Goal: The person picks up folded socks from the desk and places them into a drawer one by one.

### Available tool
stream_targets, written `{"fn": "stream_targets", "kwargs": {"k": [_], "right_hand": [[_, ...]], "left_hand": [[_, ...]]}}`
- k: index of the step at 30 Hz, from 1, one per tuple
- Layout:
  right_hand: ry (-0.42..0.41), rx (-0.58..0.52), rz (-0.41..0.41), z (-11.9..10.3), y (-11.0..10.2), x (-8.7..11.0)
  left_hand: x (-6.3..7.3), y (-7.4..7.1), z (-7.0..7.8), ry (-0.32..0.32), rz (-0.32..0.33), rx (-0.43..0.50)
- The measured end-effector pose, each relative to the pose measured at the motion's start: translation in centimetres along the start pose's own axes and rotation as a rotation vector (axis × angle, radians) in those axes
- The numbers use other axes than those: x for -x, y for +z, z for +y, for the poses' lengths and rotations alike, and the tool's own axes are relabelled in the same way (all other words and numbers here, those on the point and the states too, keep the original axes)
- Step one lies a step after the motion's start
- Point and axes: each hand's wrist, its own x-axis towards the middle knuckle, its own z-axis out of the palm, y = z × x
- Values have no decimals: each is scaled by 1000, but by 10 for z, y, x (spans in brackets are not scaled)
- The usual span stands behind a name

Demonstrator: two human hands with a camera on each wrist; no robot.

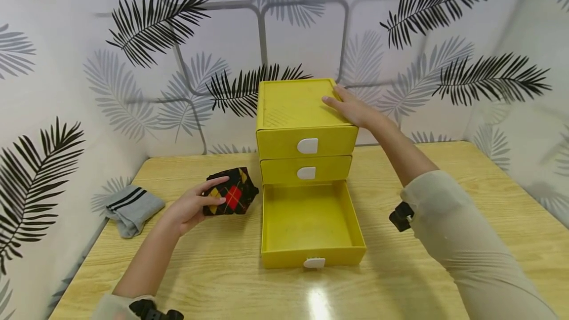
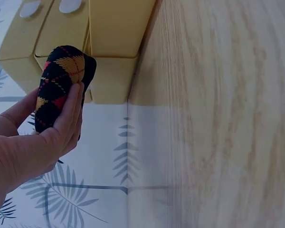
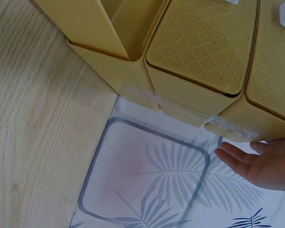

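In the head view my left hand [image 1: 188,210] holds a folded argyle sock [image 1: 240,189] of black, red and yellow between thumb and fingers. It is just left of a yellow drawer unit [image 1: 293,105]. The left wrist view shows the fingers along one side of the sock [image 2: 50,109] and the thumb on the other. My right hand [image 1: 354,109] rests on the unit's top right edge, fingers relaxed. The bottom drawer [image 1: 284,259] is pulled out, with nothing inside; the two drawers above it are closed.
A folded grey sock [image 1: 144,206] with black stripes lies at the left of the wooden table [image 1: 213,280]. Behind the unit rises a white wall covering [image 1: 306,38] with a leaf pattern. White tabs [image 1: 307,146] mark the drawer fronts.
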Motion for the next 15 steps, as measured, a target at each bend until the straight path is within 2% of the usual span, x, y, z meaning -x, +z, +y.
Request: {"fn": "stream_targets", "kwargs": {"k": [9, 15], "right_hand": [[5, -9, 1, 2, -1, -1], [9, -7, -1, 0, 0, -1]], "left_hand": [[24, 13, 4, -12, -44, -16], [35, 27, 4, -10, -79, 14]]}}
